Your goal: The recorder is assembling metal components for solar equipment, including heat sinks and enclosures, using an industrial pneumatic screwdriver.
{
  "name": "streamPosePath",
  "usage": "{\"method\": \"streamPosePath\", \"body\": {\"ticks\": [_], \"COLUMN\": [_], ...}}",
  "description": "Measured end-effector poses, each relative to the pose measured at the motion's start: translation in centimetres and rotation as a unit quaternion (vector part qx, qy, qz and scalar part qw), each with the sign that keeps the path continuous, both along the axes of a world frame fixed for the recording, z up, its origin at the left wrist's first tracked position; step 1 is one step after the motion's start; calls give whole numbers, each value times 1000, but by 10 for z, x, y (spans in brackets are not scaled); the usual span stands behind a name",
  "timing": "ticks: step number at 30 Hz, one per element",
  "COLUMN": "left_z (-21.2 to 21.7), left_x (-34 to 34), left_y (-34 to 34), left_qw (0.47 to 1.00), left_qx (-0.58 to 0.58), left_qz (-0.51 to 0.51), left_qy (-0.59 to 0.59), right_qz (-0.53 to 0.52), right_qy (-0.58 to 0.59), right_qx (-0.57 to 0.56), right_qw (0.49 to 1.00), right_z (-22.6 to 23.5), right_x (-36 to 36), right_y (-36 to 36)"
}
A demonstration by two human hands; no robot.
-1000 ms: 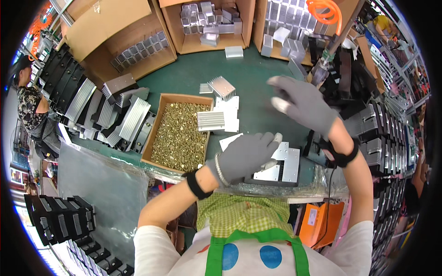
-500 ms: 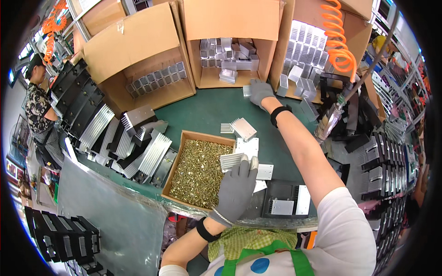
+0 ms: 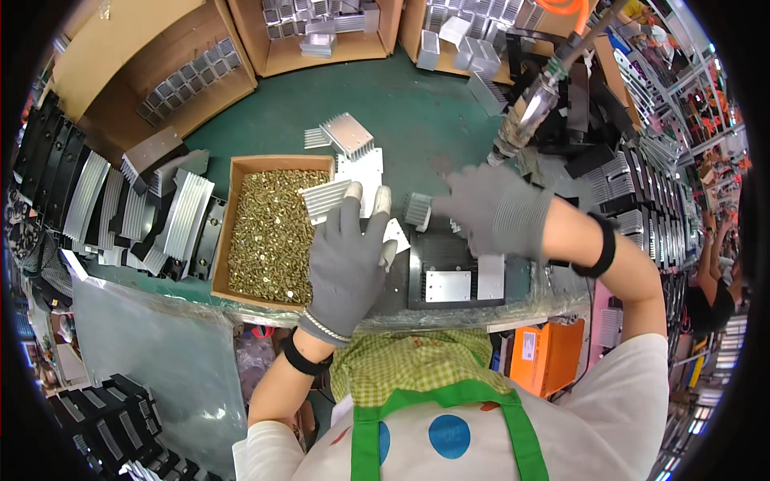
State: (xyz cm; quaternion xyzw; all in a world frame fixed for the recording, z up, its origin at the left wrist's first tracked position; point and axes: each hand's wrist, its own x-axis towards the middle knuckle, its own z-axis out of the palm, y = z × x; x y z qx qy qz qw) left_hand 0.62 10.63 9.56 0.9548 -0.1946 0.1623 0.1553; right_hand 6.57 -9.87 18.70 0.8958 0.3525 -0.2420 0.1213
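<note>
While left hand [image 3: 346, 260] lies flat, right hand [image 3: 491, 210] grips small heatsink [image 3: 419, 210].

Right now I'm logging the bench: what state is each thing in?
Left hand: gloved, flat on the bench, empty.
Right hand: gloved, blurred, beside a finned block.
Screw box: open, full.
Black fixture: flat, plates on it.
Driver: hanging, unheld.

head-worn fisheye, looking down (close) at workbench [image 3: 417, 120]
</note>
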Motion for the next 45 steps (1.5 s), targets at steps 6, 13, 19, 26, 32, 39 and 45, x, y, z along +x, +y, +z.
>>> {"method": "streamPosePath", "body": {"ticks": [6, 13, 19, 26, 32, 39, 45], "left_z": [5, -4, -10, -16, -20, 2, 11], "left_x": [-17, -47, -45, -42, -40, -42, -35], "left_y": [-5, -10, -24, -33, -35, -28, -26], "left_qw": [997, 968, 960, 973, 974, 963, 911], "left_qx": [-74, -175, -156, -122, -78, -184, -329], "left_qz": [-17, -61, -81, -132, -146, -97, -133], "left_qy": [17, 170, 218, 148, 152, 171, 208], "right_qz": [-42, -55, -96, -243, -449, -493, -332], "right_qy": [47, -11, 0, -111, -318, -227, -280], "right_qx": [88, 95, 181, 458, 155, 386, 354], "right_qw": [994, 994, 979, 848, 821, 746, 828], "right_z": [-48, -55, -74, -54, -96, -80, -68], "right_x": [-32, -30, -37, -54, -96, -124, -132], "right_y": [10, -26, -31, -107, -211, -183, -88]}}
